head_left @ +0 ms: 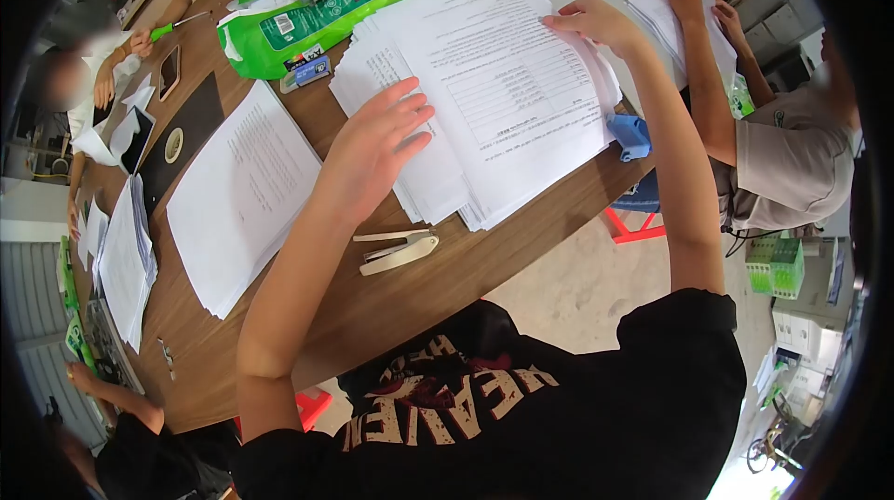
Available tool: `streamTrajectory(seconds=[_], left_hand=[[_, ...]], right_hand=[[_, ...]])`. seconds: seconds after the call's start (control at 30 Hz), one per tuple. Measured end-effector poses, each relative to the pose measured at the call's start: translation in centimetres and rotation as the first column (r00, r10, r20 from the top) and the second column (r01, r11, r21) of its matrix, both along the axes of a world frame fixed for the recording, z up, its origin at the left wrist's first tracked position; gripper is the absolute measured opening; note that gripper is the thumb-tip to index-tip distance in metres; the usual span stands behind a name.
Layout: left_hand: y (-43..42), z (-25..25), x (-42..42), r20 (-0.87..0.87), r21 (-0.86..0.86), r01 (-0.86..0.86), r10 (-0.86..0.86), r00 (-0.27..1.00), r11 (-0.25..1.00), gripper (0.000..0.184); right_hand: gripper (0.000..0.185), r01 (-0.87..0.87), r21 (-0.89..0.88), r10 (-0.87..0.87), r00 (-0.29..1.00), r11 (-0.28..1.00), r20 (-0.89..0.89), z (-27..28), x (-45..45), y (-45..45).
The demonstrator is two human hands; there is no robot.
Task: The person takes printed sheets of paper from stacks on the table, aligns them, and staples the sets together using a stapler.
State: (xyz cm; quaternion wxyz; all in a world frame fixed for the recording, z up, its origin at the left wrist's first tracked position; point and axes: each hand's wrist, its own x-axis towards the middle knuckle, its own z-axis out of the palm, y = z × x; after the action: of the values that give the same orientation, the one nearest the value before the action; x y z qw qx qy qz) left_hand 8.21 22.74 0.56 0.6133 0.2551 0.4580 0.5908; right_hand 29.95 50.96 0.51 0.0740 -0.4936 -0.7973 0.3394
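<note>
A thick stack of printed paper (521, 72) lies in front of me, its top sheet showing a table and lines of text. At the stack's far right edge, my right hand (601, 25) pinches the top sheet of paper, which bows a little there. My left hand (377, 151) is open, fingers apart, over another stack of paper (424, 174) beside the first; I cannot tell whether it touches the sheets. A cream stapler (400, 251) rests on the table (484, 263) near my left forearm. A blue clip-like object (630, 137) sits at the right stack's near corner.
More printed sheets (242, 193) lie to the left, near a phone (169, 72) and a small box of staples (305, 74). A green package (345, 11) stands at the back. Co-workers sit around the table; one at right handles papers (666, 25).
</note>
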Motion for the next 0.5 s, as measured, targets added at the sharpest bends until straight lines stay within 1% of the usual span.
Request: streamTrajectory(seconds=[0.07, 0.13, 0.27, 0.3, 0.33, 0.37, 0.43, 0.47, 0.5], left_hand=[[0.0, 0.1, 0.1, -0.014, 0.008, 0.007, -0.007, 1.0, 1.0, 0.059], [-0.1, 0.0, 0.3, -0.023, 0.012, 0.002, -0.002, 1.0, 1.0, 0.059], [-0.5, 0.2, 0.5, -0.049, 0.019, -0.02, 0.021, 0.999, 1.0, 0.055], [-0.5, 0.0, 0.5, -0.05, 0.02, -0.024, 0.025, 0.998, 1.0, 0.055], [-0.6, -0.3, 0.5, -0.07, 0.047, -0.026, 0.03, 0.997, 0.999, 0.054], [-0.6, -0.5, 0.5, -0.09, 0.075, -0.028, 0.035, 0.995, 0.997, 0.052], [-0.5, -0.8, 0.3, -0.064, 0.066, -0.03, 0.034, 0.997, 0.997, 0.051], [-0.4, -0.9, 0.2, -0.037, 0.053, -0.029, 0.031, 0.999, 0.998, 0.05], [-0.3, -1.0, 0.0, -0.037, 0.057, -0.035, 0.037, 0.999, 0.998, 0.05]], right_hand=[[0.063, -0.023, -0.019, 0.024, 0.999, 1.0, 0.031, -0.1, 0.2, 0.3], [0.064, -0.003, -0.109, -0.008, 0.995, 0.994, -0.103, -0.2, 0.3, 0.1], [0.065, 0.022, -0.079, -0.034, 0.987, 0.997, -0.155, -0.1, 0.0, -1.0], [0.062, 0.039, -0.047, -0.047, 0.98, 0.998, -0.195, 0.0, -0.1, -1.2], [0.059, 0.057, -0.015, -0.058, 0.97, 0.998, -0.235, 0.2, -0.2, -1.3], [0.059, 0.053, -0.012, -0.054, 0.97, 0.999, -0.237, 0.4, -0.3, -1.3], [0.06, -0.096, -0.291, -0.07, 0.857, 0.952, -0.51, 1.0, -0.5, -1.3], [0.06, -0.101, -0.288, -0.063, 0.857, 0.952, -0.511, 1.2, -0.6, -1.5], [0.061, -0.153, -0.257, -0.022, 0.822, 0.954, -0.569, 2.0, -0.6, -2.3]])
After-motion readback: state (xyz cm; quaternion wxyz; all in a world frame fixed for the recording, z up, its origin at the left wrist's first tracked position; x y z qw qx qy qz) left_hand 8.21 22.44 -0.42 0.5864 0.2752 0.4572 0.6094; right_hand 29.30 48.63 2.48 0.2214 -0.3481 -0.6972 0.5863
